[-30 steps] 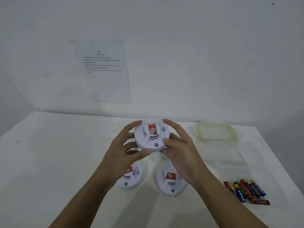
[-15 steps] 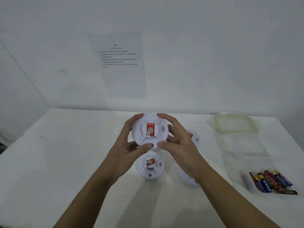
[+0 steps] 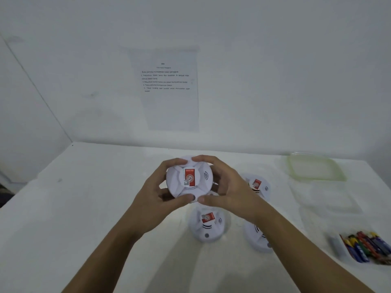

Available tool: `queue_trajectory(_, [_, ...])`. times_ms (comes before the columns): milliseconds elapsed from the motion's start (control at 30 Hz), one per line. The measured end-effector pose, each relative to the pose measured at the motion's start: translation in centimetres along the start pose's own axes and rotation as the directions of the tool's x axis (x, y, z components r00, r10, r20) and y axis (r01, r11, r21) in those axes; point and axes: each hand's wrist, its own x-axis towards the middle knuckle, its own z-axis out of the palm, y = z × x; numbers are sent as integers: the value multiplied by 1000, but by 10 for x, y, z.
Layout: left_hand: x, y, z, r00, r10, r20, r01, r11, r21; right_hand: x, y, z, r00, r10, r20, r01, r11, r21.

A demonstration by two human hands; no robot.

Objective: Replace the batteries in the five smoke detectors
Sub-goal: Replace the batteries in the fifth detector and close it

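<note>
A round white smoke detector with a red label is held above the table, its front facing me. My left hand grips its left rim and my right hand grips its right rim, thumbs near the lower edge. Below it a second detector lies face up on the white table. A third detector lies behind my right hand, and a fourth is partly hidden under my right forearm. A pile of coloured batteries lies at the right edge.
A clear plastic container and its green-rimmed lid sit at the back right. A printed instruction sheet hangs on the white wall behind the table. The wall corner runs along the left.
The view has shifted left, so everything sits further right in frame. Both hands keep hold of the detector and have closed a little further round its rim.
</note>
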Motion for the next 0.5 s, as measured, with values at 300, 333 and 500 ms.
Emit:
queue_trajectory(300, [22, -17, -64, 998, 62, 12, -62, 998, 5, 45, 14, 45, 995, -22, -93, 22, 1000, 5])
queue_trajectory(333, [23, -19, -70, 998, 61, 17, -61, 998, -1, 49, 16, 51, 994, -25, -103, 26, 1000, 3])
queue_trajectory(500, [25, -27, -95, 998, 42, 47, -41, 999, -10, 61, 24, 70, 991, -26, -129, 26, 1000, -3])
